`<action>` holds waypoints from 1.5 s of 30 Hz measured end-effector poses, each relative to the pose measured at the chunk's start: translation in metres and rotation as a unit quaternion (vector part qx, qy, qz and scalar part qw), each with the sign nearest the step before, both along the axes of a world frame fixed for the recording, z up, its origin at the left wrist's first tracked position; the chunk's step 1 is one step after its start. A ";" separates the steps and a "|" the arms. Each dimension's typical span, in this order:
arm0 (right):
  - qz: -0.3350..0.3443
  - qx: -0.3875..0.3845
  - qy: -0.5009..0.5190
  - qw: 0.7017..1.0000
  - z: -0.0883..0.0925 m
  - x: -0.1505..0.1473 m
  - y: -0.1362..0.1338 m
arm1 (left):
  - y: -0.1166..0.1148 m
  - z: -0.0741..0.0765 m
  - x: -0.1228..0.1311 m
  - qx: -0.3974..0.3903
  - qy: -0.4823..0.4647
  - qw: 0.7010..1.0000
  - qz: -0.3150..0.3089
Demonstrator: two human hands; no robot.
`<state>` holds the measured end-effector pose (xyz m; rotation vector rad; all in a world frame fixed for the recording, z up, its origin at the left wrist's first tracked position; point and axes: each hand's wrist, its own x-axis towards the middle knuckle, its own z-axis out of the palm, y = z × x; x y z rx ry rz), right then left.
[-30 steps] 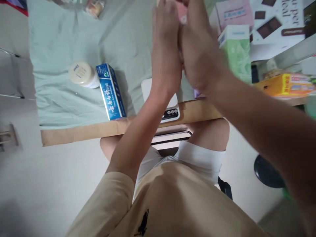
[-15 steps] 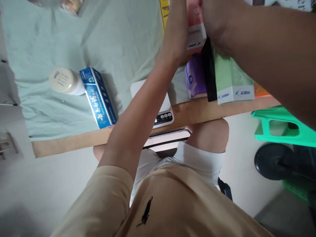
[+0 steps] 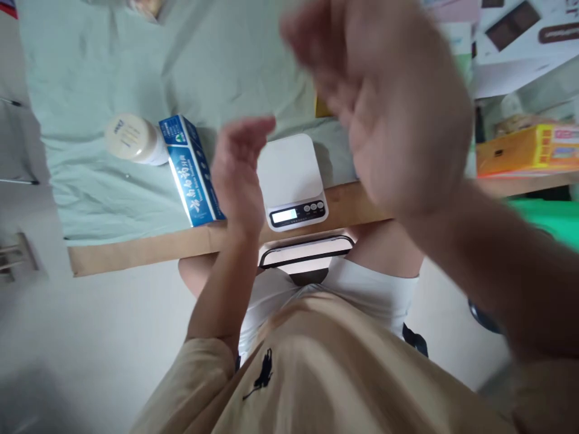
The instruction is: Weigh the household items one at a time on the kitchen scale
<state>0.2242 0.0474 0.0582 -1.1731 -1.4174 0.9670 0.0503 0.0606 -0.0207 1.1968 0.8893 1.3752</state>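
Note:
My left hand [image 3: 239,172] hovers between a blue toothpaste box [image 3: 192,175] and a white kitchen scale [image 3: 292,172], its fingers loosely bent and nothing visible in it. The scale has a bare plate and a lit display. Large and blurred, my right hand [image 3: 402,114] is raised close to the camera, right of the scale. Its fingers reach to the left, loosely apart, and I see nothing in them. It hides much of the table's right part; a bit of a yellow thing [image 3: 322,105] shows under its fingers.
A cream-lidded jar [image 3: 131,138] lies against the toothpaste box on the green cloth [image 3: 90,78]. At the right are an orange-yellow package [image 3: 520,150] and a white printed box [image 3: 520,57]. The wooden table edge [image 3: 136,253] runs before my lap; a green stool [image 3: 552,217] stands below.
Both hands have come back from the boxes at the upper right. The left moved down and left beside the scale; the right rose nearer the camera. The pink box between them is out of sight.

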 end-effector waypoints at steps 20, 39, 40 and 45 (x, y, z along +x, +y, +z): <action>-0.138 -0.083 0.026 0.987 -0.155 -0.014 -0.102 | -0.079 -0.105 -0.059 -0.038 0.090 0.995 0.030; -0.144 -0.097 0.022 0.985 -0.159 -0.015 -0.102 | -0.086 -0.093 -0.062 -0.021 0.148 0.988 0.044; -0.144 -0.096 0.022 0.985 -0.160 -0.015 -0.102 | -0.089 -0.091 -0.065 -0.012 0.157 0.986 0.063; -0.151 -0.069 0.028 0.986 -0.155 -0.013 -0.104 | -0.090 -0.068 -0.096 0.046 0.177 0.946 0.266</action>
